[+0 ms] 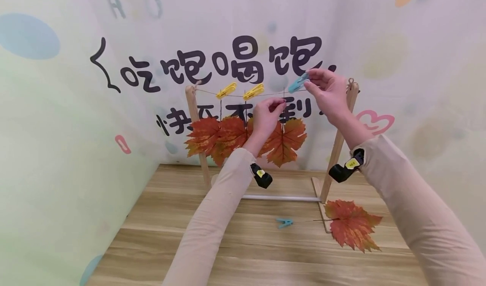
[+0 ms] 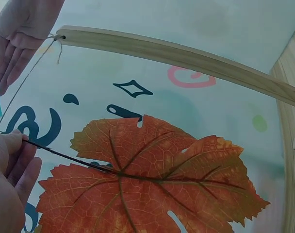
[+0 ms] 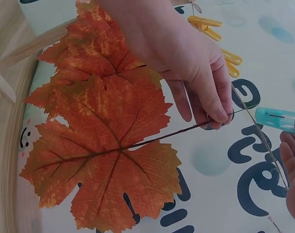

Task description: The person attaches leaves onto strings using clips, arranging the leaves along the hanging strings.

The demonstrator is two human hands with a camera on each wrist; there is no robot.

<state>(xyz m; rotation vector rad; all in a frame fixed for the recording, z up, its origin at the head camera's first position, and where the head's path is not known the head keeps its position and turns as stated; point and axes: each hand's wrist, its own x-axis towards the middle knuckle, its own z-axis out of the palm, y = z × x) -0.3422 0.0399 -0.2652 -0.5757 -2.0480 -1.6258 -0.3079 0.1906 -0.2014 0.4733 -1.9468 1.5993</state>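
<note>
My left hand [image 1: 265, 116] pinches the dark stem of an orange-red artificial leaf [image 1: 284, 141], whose tip reaches the string [image 3: 266, 141]. In my right hand [image 1: 327, 93] is a blue clothespin [image 1: 298, 82], gripped between thumb and fingers close to the string and the stem tip. The right wrist view shows the clothespin's end beside the string; whether it touches is hard to tell. Left of these, two yellow clothespins [image 1: 226, 90] sit on the string, with other leaves [image 1: 205, 135] hanging below them by their stems.
The string runs between two wooden posts [image 1: 338, 151] joined low down by a white rod [image 1: 281, 198]. Another blue clothespin [image 1: 284, 222] lies on the wooden table [image 1: 171, 235]. To its right, a loose leaf [image 1: 353, 226] lies partly over the stand's base. A printed cloth hangs behind.
</note>
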